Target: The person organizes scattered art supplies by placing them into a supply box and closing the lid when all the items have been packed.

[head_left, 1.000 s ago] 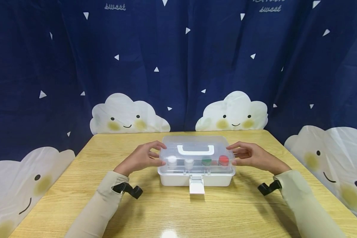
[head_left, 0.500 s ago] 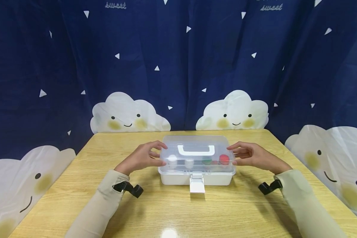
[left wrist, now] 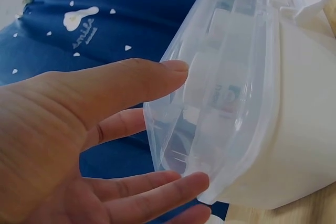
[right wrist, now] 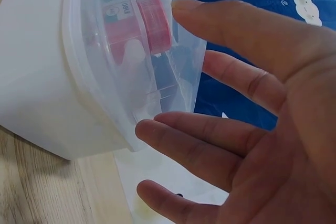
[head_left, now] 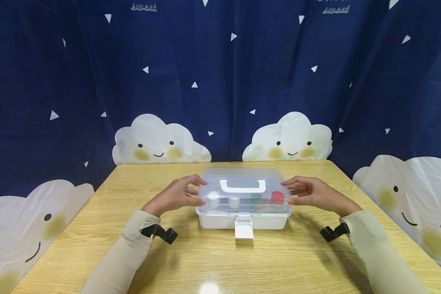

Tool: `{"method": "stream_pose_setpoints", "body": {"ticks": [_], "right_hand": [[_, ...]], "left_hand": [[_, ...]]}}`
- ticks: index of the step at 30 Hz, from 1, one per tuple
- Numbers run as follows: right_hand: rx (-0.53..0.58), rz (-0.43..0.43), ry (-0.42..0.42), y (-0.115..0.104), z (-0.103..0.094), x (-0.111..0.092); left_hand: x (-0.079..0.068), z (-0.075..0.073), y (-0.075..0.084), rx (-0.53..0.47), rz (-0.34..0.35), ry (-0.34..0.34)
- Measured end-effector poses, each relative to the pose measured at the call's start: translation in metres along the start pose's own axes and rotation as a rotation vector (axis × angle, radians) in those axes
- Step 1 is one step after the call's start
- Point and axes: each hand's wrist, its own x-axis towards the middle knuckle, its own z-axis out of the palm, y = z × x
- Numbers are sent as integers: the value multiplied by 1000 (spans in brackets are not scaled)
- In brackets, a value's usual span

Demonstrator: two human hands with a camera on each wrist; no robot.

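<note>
A storage box [head_left: 220,222] with a white base and a clear lid [head_left: 240,173] stands on the table. A white handle [head_left: 242,188] lies on the lid, and the white latch [head_left: 244,228] hangs down in front. Through the lid show bottles with white caps [head_left: 213,198], a green cap [head_left: 255,200] and a red cap [head_left: 277,197]. At the lid's left end is my left hand [head_left: 176,194], thumb in front and fingers spread along the end. My right hand [head_left: 312,195] mirrors it at the right end. In both wrist views the fingertips [left wrist: 197,184] are right at the clear plastic.
The wooden table [head_left: 206,261] extends in front of the box and to both sides. Behind it hangs a dark blue curtain [head_left: 169,61] with white triangles and smiling clouds [head_left: 290,139]. Each wrist wears a black camera mount [head_left: 163,233].
</note>
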Motion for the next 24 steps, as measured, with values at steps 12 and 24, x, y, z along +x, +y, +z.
{"method": "stream_pose_setpoints", "body": {"ticks": [12, 24], "right_hand": [[-452, -149, 158, -25, 17, -13], [-670, -347, 145, -56, 59, -14]], "left_hand": [[-7, 11, 24, 316, 133, 58], [-8, 59, 59, 680, 422, 72]]}}
